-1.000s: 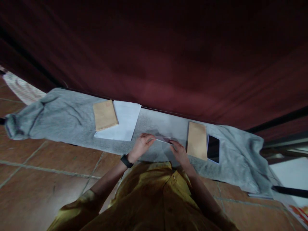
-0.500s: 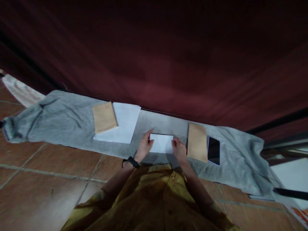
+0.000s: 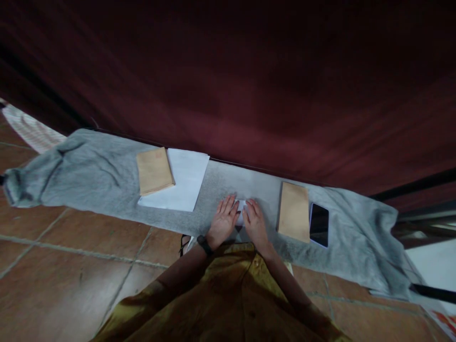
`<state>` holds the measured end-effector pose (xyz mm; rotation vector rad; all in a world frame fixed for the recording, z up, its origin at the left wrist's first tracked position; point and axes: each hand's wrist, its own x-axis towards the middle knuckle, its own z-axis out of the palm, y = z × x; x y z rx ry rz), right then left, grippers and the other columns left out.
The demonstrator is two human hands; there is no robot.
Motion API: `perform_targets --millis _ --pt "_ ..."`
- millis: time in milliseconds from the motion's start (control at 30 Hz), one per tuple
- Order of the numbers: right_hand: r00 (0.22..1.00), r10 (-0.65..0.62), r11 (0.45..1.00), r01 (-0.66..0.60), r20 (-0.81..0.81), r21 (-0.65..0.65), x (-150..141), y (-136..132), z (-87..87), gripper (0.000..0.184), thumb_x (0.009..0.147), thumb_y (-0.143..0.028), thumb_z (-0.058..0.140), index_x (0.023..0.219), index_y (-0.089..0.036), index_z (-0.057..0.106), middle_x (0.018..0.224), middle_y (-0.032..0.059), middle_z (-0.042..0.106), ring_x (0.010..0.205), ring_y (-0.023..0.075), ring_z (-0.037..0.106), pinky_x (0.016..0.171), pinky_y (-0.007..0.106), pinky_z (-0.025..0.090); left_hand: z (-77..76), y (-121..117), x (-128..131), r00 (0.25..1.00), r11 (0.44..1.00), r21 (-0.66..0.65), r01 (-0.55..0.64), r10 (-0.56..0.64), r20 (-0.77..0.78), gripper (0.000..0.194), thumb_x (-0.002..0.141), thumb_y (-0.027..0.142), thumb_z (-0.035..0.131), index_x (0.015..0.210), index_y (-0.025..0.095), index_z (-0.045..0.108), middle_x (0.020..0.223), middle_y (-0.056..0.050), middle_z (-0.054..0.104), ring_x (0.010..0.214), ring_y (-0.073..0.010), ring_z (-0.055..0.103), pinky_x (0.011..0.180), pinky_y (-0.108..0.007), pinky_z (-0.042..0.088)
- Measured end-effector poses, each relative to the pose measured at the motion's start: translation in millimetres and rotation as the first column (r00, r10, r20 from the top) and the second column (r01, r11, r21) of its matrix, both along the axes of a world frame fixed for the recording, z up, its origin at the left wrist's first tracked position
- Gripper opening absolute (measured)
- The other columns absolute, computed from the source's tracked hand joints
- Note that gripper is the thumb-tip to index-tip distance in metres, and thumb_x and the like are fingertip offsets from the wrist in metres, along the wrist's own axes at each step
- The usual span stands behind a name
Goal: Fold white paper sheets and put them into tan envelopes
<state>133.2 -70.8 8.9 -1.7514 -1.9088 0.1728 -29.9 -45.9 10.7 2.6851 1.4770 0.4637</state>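
Note:
A small folded white paper [image 3: 241, 217] lies on the grey cloth in front of me, mostly covered by my hands. My left hand [image 3: 224, 220] rests flat over its left part, fingers stretched out. Over the right part my right hand [image 3: 254, 220] lies flat as well, its fingers pointing away from me. Only a narrow strip of paper shows between the two hands. To the right, apart from my hand, is a brown envelope [image 3: 294, 212]. Left of my hands lie white sheets [image 3: 188, 178], with a stack of brown envelopes [image 3: 154, 171] partly on top.
The grey cloth [image 3: 96, 175] covers a long narrow surface. A phone [image 3: 319, 225] lies beside the right envelope. A dark red fabric wall [image 3: 242, 104] rises along the far edge. Tiled floor [image 3: 107, 251] shows on the near side.
My fingers have let go of the paper's side edges. Both hands have moved inward and now lie flat on top of it, covering most of it.

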Motion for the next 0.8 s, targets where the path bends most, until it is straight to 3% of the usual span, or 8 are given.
perform_targets --millis 100,167,400,800 --pt "0.989 0.145 0.988 -0.145 0.015 -0.047 -11.3 -5.9 -5.3 0.050 0.107 -0.026 0.027 0.152 -0.012 0.046 0.155 0.0159 0.050 0.147 0.0234 0.040 0.121 0.046 0.037 -3.7 -10.3 6.2 0.995 0.995 -0.045 0.092 -0.094 -0.032 0.055 0.099 0.022 0.042 0.153 0.010 0.043 0.163 -0.017 0.037 0.154 -0.0271 0.031 0.126 -0.050 0.025" --pt "0.982 0.175 0.982 -0.169 0.066 -0.089 -14.9 -9.5 -7.3 0.053 0.108 -0.029 0.026 0.156 -0.011 0.039 0.160 0.0155 0.043 0.151 0.0246 0.034 0.124 0.049 0.031 -6.1 -15.2 8.0 0.992 0.992 -0.058 0.108 -0.111 -0.051 0.059 0.097 0.019 0.040 0.155 0.009 0.040 0.162 -0.018 0.039 0.153 -0.0269 0.032 0.126 -0.051 0.024" --pt "0.983 0.104 0.991 -0.088 0.151 -0.105 -13.8 -13.9 -12.4 0.059 0.110 -0.038 0.026 0.158 -0.004 0.033 0.164 0.0196 0.034 0.155 0.0271 0.027 0.125 0.049 0.026 -8.1 -15.0 7.2 0.990 0.991 -0.077 0.108 -0.114 -0.085 0.065 0.097 0.020 0.038 0.160 0.007 0.028 0.166 -0.016 0.032 0.156 -0.0255 0.024 0.127 -0.050 0.022" --pt "0.980 0.070 0.998 -0.068 0.188 -0.020 -0.7 -16.7 -18.2 0.062 0.110 -0.042 0.029 0.160 -0.005 0.030 0.162 0.0223 0.036 0.154 0.0313 0.028 0.121 0.054 0.030 -11.3 -15.8 2.7 0.991 0.990 -0.034 0.134 -0.135 -0.014 0.059 0.102 0.029 0.037 0.157 0.008 0.035 0.164 -0.018 0.034 0.156 -0.0261 0.024 0.127 -0.051 0.020"
